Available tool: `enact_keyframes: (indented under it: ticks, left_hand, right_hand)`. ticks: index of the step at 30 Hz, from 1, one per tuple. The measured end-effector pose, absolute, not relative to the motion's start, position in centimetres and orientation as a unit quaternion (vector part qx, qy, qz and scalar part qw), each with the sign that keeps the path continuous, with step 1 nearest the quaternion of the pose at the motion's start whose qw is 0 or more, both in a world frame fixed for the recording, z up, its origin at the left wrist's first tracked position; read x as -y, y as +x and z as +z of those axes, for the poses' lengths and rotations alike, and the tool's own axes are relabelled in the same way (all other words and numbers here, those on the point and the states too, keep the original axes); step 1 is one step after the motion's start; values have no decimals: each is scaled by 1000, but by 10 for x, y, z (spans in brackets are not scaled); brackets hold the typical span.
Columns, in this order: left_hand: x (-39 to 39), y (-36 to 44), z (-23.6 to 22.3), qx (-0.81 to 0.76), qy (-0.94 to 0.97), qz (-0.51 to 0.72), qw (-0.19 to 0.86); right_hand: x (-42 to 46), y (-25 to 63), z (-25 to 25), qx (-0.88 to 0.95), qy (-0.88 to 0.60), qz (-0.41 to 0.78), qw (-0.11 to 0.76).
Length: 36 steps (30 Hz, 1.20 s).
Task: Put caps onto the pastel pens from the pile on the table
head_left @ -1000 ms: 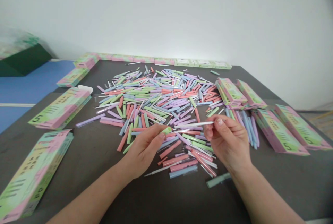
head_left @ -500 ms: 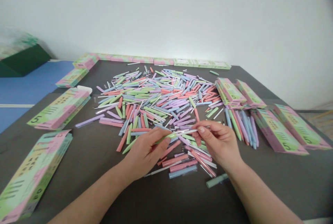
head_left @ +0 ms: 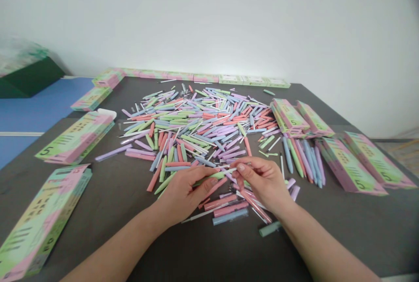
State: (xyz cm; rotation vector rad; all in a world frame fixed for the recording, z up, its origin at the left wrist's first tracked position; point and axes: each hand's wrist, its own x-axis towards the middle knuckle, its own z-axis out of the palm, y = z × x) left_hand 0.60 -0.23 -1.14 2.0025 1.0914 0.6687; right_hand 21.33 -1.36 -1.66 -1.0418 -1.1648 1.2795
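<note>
My left hand (head_left: 185,190) is closed round a light green pen barrel (head_left: 212,176) that lies between both hands. My right hand (head_left: 262,179) pinches the thin white refill (head_left: 231,169) at the barrel's right end, so the two hands almost touch. Both hands hover over the near edge of a big heap of pastel pen parts (head_left: 203,127): pink, green, blue and purple barrels, caps and white refills spread on the dark table (head_left: 131,229). A row of finished pens (head_left: 303,155) lies just right of my right hand.
Flat green-and-pink pen boxes lie around the heap: at the left (head_left: 77,135), the near left (head_left: 39,221), the right (head_left: 356,159) and the middle right (head_left: 291,116). More boxes line the table's far edge (head_left: 229,78). A loose grey-green cap (head_left: 270,228) rests under my right wrist.
My right hand has moved left towards my left hand, sliding the white refill into the green barrel. The gap between the two hands has closed and both have sunk a little.
</note>
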Motion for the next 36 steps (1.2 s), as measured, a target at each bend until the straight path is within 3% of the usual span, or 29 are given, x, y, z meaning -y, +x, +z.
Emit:
enact_keyframes:
  ticks: [14,22,36]
  left_hand:
    - [3,7,-16,-434,751,273,416]
    - [6,8,-17,-426,691,267,520]
    - [5,8,-17,-438,694,271,503]
  right_hand:
    - [14,205,-14,456,-431,563,538]
    - [16,213,-17,448,-364,616,536]
    - [13,208,-19,446,-401,573,558]
